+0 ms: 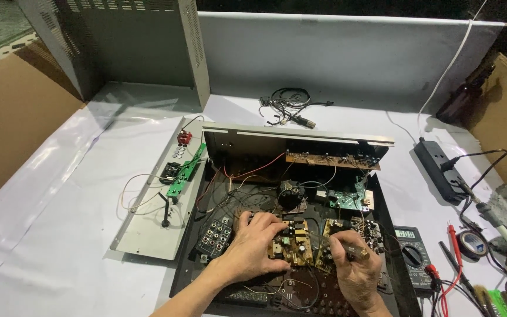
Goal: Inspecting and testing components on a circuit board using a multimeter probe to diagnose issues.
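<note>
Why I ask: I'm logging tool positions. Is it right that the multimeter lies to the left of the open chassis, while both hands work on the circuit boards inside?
Not quite. The multimeter lies to the right of the open chassis, as the head view shows. The left hand and right hand do work on the circuit boards inside.

L: bare sheet point(60, 235) open | R: multimeter point(411, 253), tools point(476, 258) block

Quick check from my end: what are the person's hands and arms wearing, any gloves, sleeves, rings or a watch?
Both are bare. The left hand and right hand have no gloves, and no rings show on the visible fingers. Both forearms are uncovered up to the frame edge, with no sleeve, watch or wrist strap in view. Fingernails look short and unpainted.
</note>
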